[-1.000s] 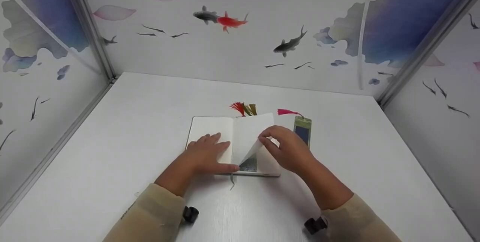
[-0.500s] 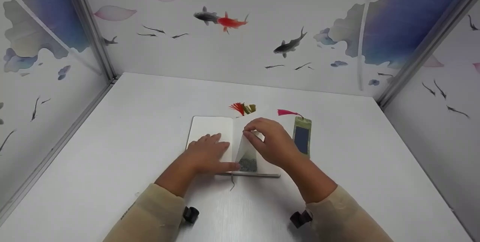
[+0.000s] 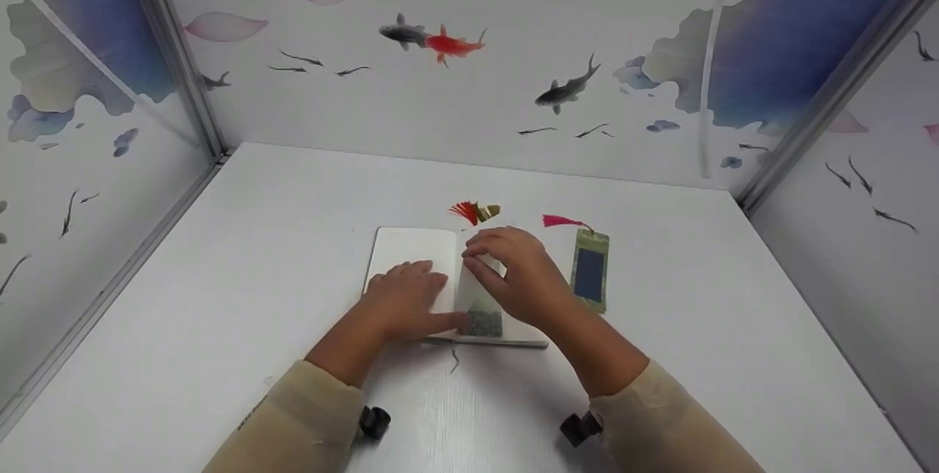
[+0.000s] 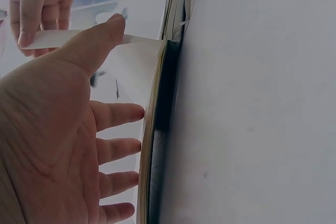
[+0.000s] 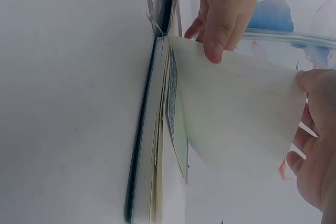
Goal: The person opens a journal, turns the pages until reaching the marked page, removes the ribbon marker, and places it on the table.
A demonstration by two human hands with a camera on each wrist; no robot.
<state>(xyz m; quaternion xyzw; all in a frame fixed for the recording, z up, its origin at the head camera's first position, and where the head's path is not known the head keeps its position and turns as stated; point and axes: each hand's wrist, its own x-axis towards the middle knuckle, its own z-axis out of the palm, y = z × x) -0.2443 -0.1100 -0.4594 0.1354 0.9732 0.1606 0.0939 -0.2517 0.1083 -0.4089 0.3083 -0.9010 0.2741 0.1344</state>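
1. A notebook point(image 3: 414, 246) lies spread at its fold on the white counter point(image 3: 293, 224), in front of the person, and serves as the landmark here.
2. The left hand point(image 3: 407, 301) rests on the notebook's left page, its fingers spread and its thumb reaching across to the fold near the lower edge. Whether the thumb touches the raised page cannot be told.
3. The right hand point(image 3: 524, 268) is above the notebook's right half and pinches a thin page point(image 5: 236, 87) by its outer edge between thumb and fingers. The page stands lifted from the notebook, bound at the fold.
4. A speckled card point(image 3: 485, 323) lies on the notebook's right half near the lower edge, beneath the raised page. The right wrist view shows it tilted up slightly from the pages below.
5. A thin ribbon point(image 3: 455, 363) hangs out past the notebook's lower edge at the fold.
6. Just to the right of the notebook lies a green bookmark point(image 3: 590, 271) with a dark panel; its pink tassel point(image 3: 563, 221) points left from the top.
7. Just beyond the notebook's far edge are a red tassel point(image 3: 463, 212) and, beside it, an olive tassel point(image 3: 488, 212).
8. Well beyond the notebook rises a white wall point(image 3: 440, 106) printed with fish and leaves.
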